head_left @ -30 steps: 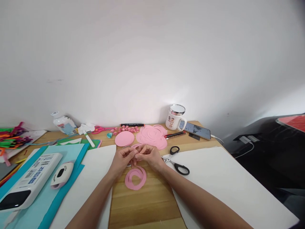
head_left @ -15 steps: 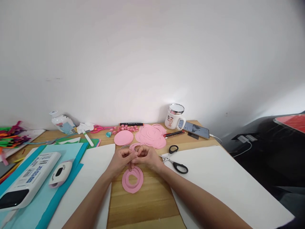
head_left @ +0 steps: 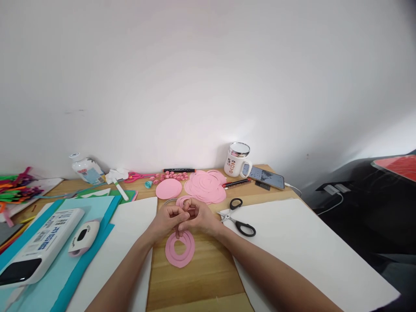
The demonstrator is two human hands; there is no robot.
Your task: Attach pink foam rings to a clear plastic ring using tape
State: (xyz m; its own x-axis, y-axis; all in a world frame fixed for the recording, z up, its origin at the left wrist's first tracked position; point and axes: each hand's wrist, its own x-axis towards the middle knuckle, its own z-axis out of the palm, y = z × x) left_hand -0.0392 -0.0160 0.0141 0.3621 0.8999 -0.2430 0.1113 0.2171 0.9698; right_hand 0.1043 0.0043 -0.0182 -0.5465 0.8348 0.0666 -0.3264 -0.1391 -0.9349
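Note:
My left hand [head_left: 169,222] and my right hand [head_left: 199,216] meet above the wooden table, fingers pinched together. Between them they hold a pink paper spiral [head_left: 171,256], whose wide coil dangles below the fingertips. The pinched end is mostly hidden by the fingers. Just behind my hands lies another curled pink paper piece [head_left: 180,201], partly covered. Black-handled scissors [head_left: 245,228] lie open to the right of my right hand. Farther back are a pink paper disc [head_left: 168,189] and a heap of pink paper spirals [head_left: 204,187].
Small pink rolled pieces [head_left: 172,175] lie by a black marker [head_left: 178,170]. A white mug [head_left: 234,162] and a phone [head_left: 267,177] stand back right. White sheets [head_left: 292,242] flank my arms. At left are a white device [head_left: 42,242], bottle [head_left: 86,169] and pipe cleaners [head_left: 16,188].
The dangling spiral coil has dropped slightly and swung a little left. My right fingers have shifted and curled lower around the pinched end. Both hands stay together.

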